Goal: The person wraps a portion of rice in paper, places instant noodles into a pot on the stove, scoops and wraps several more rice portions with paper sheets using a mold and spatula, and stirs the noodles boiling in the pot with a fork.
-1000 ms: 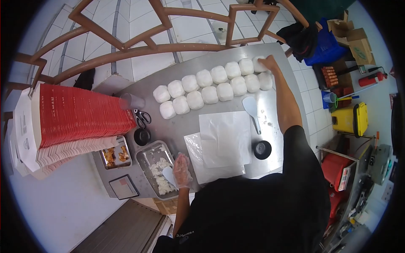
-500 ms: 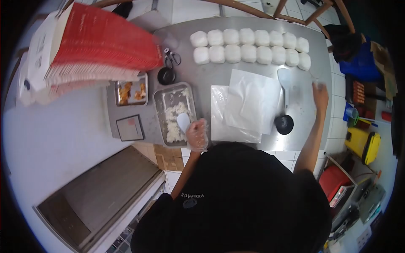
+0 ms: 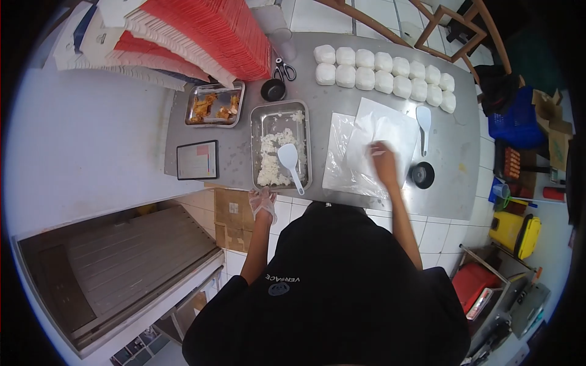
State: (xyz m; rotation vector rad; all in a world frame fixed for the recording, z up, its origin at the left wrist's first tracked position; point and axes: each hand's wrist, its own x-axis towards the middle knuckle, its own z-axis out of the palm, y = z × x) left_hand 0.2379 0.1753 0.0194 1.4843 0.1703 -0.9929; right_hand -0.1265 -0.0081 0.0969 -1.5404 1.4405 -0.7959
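My left hand [image 3: 263,204], in a clear plastic glove, is at the table's front edge beside the rice tray [image 3: 308,122], fingers apart, holding nothing. A white rice paddle [image 3: 288,157] lies in the tray over the rice [image 3: 268,171], its handle across the rim. My bare right hand [image 3: 381,157] is over the white paper sheets [image 3: 383,119]; it is blurred and its grip is unclear. Left of it lies a clear plastic sheet [image 3: 337,146]. To the right are a second white paddle [image 3: 423,122] and a black bowl [image 3: 422,175].
Two rows of white wrapped bundles [image 3: 383,82] line the far side. A tray of browned food [image 3: 215,105], a black bowl [image 3: 273,90], scissors [image 3: 284,70], a tablet [image 3: 197,160] and stacked red cartons [image 3: 213,30] are on the left.
My right hand has moved from the table's right side to the paper sheets. My left hand has left the paddle and opened at the table edge. The view has shifted.
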